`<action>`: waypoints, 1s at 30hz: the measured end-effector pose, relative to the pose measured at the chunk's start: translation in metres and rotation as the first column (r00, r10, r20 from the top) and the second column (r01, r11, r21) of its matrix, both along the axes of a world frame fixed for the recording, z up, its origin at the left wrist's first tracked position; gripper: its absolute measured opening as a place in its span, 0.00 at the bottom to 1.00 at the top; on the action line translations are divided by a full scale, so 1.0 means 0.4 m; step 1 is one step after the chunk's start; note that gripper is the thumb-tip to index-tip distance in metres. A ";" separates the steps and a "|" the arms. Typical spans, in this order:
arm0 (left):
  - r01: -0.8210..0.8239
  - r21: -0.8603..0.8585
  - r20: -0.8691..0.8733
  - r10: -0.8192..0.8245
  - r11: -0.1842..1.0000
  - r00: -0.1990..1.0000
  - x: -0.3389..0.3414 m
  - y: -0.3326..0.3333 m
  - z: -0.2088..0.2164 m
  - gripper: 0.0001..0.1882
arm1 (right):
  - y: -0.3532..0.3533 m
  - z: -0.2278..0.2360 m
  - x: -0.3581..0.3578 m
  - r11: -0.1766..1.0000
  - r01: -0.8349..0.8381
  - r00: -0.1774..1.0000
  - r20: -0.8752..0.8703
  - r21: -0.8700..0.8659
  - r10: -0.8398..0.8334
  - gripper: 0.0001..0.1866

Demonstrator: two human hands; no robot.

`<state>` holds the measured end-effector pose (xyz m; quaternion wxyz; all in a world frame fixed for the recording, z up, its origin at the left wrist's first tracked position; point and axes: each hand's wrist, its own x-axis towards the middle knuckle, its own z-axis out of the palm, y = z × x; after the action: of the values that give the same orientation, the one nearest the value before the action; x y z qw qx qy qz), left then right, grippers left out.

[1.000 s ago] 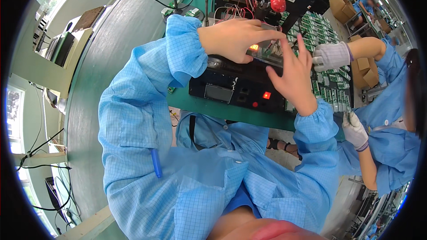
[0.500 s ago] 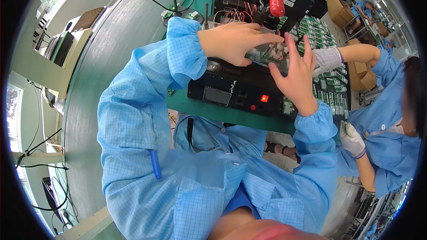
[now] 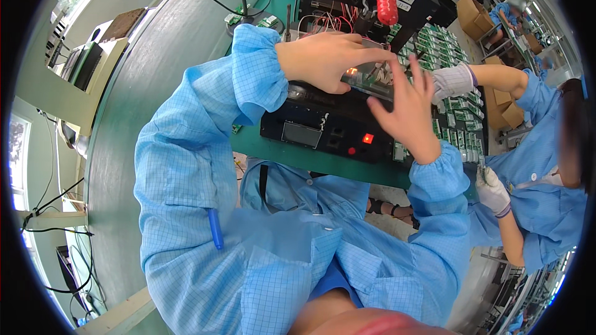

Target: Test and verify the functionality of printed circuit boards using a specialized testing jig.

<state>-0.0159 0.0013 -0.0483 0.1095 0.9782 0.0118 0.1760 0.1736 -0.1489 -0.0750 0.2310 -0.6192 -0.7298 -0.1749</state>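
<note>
My left hand (image 3: 323, 59) lies over the top of a black test box (image 3: 326, 133), fingers stretched out to the right. My right hand (image 3: 406, 111) hovers at the box's right side, fingers apart and pointing away from me. Its fingertips come close to those of my left hand. Between them shows a clear plate (image 3: 379, 87) with pale wires beneath it and a small orange glow beside my left fingers. No held thing is visible in either hand. The box front carries a small grey display (image 3: 302, 134), a lit red switch (image 3: 368, 138) and a red button (image 3: 351, 151).
A toggle clamp with a red handle (image 3: 386, 4) stands above the box. Red wires (image 3: 332, 23) run behind my left hand. Rows of green circuit boards (image 3: 462, 111) lie at right, where a co-worker's gloved hand (image 3: 452, 80) reaches in. The green table (image 3: 155, 87) extends left.
An orange glow has appeared under the clear plate near my left fingers. My right hand has shifted slightly left, its fingers bending a little. My left hand stays in place.
</note>
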 end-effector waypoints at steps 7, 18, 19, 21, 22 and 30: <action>-0.042 0.004 -0.042 0.042 0.999 0.998 0.001 -0.007 0.008 0.50 | -0.004 0.007 0.014 1.000 -0.009 0.999 0.031 -0.021 0.009 0.47; -0.022 0.030 0.011 0.021 0.999 1.000 -0.001 -0.008 0.008 0.52 | -0.019 0.011 0.062 0.989 0.052 0.995 0.090 -0.138 -0.040 0.48; -0.019 0.030 0.009 0.019 0.999 1.000 0.002 -0.008 0.001 0.52 | -0.019 0.016 0.057 0.989 0.055 0.995 0.089 -0.139 -0.043 0.48; 0.027 -0.001 0.001 -0.027 1.000 1.000 0.000 -0.008 -0.007 0.51 | -0.011 0.035 0.035 0.998 -0.007 1.000 0.007 0.068 0.006 0.49; 0.024 0.000 0.000 -0.024 1.000 1.000 0.001 -0.006 -0.008 0.51 | -0.008 0.034 0.026 0.998 -0.010 1.000 0.006 0.069 0.010 0.49; -0.035 -0.029 -0.030 0.034 0.999 0.999 0.006 -0.014 0.005 0.51 | -0.008 0.016 0.008 0.998 0.022 0.996 0.086 -0.058 -0.017 0.49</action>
<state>-0.0137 -0.0044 -0.0462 0.1209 0.9786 0.0329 0.1632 0.1769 -0.1522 -0.0687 0.1794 -0.6248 -0.7377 -0.1821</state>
